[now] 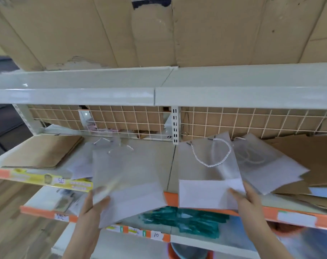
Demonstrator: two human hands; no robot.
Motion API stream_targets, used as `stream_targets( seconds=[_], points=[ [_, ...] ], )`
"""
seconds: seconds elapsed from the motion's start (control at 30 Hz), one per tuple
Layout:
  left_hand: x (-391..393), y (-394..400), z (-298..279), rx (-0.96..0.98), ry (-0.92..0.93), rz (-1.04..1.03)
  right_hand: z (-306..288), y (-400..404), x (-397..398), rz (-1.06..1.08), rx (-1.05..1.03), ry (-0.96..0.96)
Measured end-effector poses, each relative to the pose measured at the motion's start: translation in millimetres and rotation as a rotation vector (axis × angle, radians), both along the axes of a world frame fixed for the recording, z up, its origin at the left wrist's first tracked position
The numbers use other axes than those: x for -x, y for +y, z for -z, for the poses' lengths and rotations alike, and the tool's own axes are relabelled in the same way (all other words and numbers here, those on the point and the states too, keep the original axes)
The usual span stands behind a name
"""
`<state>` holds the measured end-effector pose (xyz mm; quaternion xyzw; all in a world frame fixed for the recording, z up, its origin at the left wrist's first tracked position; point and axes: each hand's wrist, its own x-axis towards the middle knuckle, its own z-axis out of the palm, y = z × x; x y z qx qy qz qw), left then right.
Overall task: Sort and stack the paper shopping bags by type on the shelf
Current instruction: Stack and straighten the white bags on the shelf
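Sorting underway: left hand (97, 206) pinching a flat frosted white paper bag (127, 184), right hand (246, 197) gripping a rope-handled twin (209, 174), both at the metal shelf's (174, 157) front edge. Next, probably: stacking alike.

Soft, even indoor light; small glare spots on the white shelf beam (71, 95); below it motion blur, edges bowed by wide-angle distortion.

matt frosted bags (209, 165), glossy metal shelf (233, 94)

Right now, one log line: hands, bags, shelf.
left hand: holds white bag | right hand: holds second white bag | brown bags: stacked shelf-left | shelf: sorting unfinished
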<state>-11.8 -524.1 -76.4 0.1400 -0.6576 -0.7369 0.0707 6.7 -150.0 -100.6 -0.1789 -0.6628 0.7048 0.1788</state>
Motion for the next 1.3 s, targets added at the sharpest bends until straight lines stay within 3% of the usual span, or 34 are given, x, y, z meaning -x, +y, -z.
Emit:
stream_targets(
  seconds=[0.37,0.93,1.1,1.23,1.3],
  points=[
    [25,-113,4,0.011,0.000,-0.017,2,-99,20,-0.025,0.027,-0.052],
    [176,-177,15,0.132,-0.119,-0.022,-7,-161,135,-0.105,-0.014,-0.070],
    [225,-182,24,0.413,-0.248,0.071,-4,-178,146,-0.094,-0.010,-0.132],
    [247,-195,32,0.982,-0.402,0.232,3,-204,151,-0.025,0.028,-0.153],
    [256,-201,37,1.090,-0.358,0.225,4,-222,155,0.009,0.068,-0.158]
  ],
)
